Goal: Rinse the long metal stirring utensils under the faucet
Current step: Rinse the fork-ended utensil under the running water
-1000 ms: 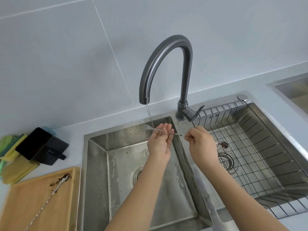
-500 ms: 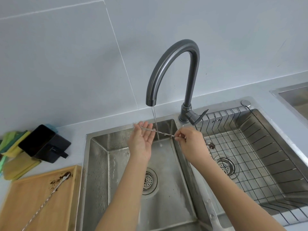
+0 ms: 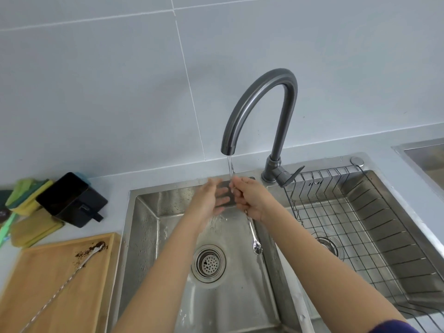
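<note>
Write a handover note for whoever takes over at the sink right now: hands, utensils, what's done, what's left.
Right hand: gripping a stirrer under the running faucet; spoon end hangs down over the left basin.
Left hand: open beside the stream, holding nothing.
Second stirrer: on the wooden board left of the sink, brown residue on and around its spoon end; not rinsed.
Left: finish this one, then rinse the second.

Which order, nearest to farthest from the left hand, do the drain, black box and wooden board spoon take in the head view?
From the left hand:
1. Drain, just below in the basin.
2. Black box, on the counter at left.
3. Spoon, on the board, lower left; its bowl is about as near as the box.
</note>
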